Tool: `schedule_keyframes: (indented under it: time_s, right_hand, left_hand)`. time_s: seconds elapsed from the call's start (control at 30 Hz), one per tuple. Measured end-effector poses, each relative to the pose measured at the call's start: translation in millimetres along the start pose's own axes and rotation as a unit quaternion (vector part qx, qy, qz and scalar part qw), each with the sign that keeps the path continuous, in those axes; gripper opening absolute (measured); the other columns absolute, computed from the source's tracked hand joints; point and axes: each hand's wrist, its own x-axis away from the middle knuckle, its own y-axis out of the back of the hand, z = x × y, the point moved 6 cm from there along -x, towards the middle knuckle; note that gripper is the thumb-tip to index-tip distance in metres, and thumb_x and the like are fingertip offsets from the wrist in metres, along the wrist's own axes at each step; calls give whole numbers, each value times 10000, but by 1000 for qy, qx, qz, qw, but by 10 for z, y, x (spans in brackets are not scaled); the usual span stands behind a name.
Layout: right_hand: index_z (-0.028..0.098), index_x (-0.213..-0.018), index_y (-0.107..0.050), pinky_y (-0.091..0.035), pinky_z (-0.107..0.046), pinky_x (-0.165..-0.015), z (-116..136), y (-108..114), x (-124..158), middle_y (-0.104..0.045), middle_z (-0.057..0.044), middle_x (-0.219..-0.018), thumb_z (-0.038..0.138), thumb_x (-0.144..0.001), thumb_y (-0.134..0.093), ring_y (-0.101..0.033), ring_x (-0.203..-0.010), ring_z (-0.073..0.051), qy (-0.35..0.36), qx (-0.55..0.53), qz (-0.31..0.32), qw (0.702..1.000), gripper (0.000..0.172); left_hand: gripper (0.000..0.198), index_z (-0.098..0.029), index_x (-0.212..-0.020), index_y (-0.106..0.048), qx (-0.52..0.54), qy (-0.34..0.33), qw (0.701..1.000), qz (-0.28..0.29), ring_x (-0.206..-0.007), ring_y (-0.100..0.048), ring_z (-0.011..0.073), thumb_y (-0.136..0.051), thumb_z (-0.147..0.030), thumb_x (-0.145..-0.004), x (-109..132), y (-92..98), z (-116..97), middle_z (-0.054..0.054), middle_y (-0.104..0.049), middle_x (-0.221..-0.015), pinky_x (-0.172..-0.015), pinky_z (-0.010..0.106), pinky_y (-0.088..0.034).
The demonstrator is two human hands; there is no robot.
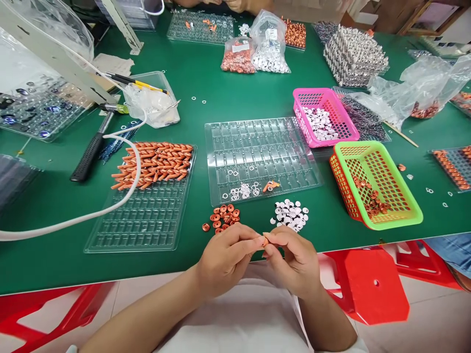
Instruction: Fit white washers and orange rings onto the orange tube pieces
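Note:
Close to the table's front edge, my left hand (228, 257) and my right hand (294, 260) meet, both closed. Their fingertips pinch a small orange piece (265, 241), mostly covered by the fingers. Just beyond my left hand lies a pile of round copper-orange caps (224, 215). White discs with dark marks (291, 215) are heaped beyond my right hand. Farther back is a transparent tray (257, 147) with white rings (243, 191) and an orange part with a yellowish end (271, 186) on it.
A green basket (408, 196) of copper caps and a pink basket (327, 93) of white pieces stand right. At left are a tray of orange pointed parts (158, 162), a white hose (91, 213) and a hammer (90, 152). A red stool (379, 284) stands below the edge.

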Motion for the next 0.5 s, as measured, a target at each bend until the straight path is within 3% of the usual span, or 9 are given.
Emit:
schedule_keyframes:
  time_s: [0.3, 0.5]
  right_hand:
    - [262, -1080, -631, -495, -284, -610, -12, -15, -13, -629, -18, -788, 54, -863, -562, -583, -682, -141, -21, 0, 6, 1000, 309]
    - [280, -1181, -598, -537, -301, -639, -21, -15, 8, -629, -47, -911, 72, -897, -526, -606, -747, -150, -42, -9, 32, 999, 360]
  left_hand:
    - [391, -190, -1195, -574, -30, -13, 999, -19, -808, -648, 134, -557, -1, -854, -27, 27, -18, 70, -675, -899, -710, 247, -569]
    - [403, -224, -1199, -589, -33, -15, 999, -25, -780, -656, 130, -544, -10, -861, -58, 37, -7, 63, -688, -894, -669, 226, -564]
